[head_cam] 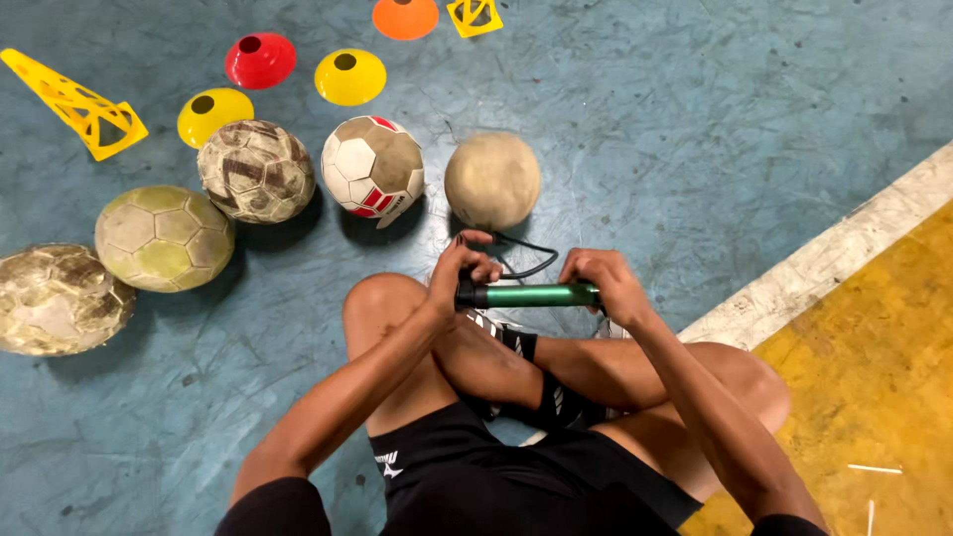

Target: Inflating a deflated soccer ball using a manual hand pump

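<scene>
I sit cross-legged on a blue floor and hold a green hand pump level above my shins. My left hand grips its black left end, where a thin black hose loops out. My right hand is closed around the pump's right end. Just beyond the pump rests a plain tan ball, apart from both hands.
A row of worn balls curves to the left: a white and red one, a brown mottled one, a yellow-green one, a pale one. Flat marker discs and yellow cones lie behind. A white line borders a yellow floor area on the right.
</scene>
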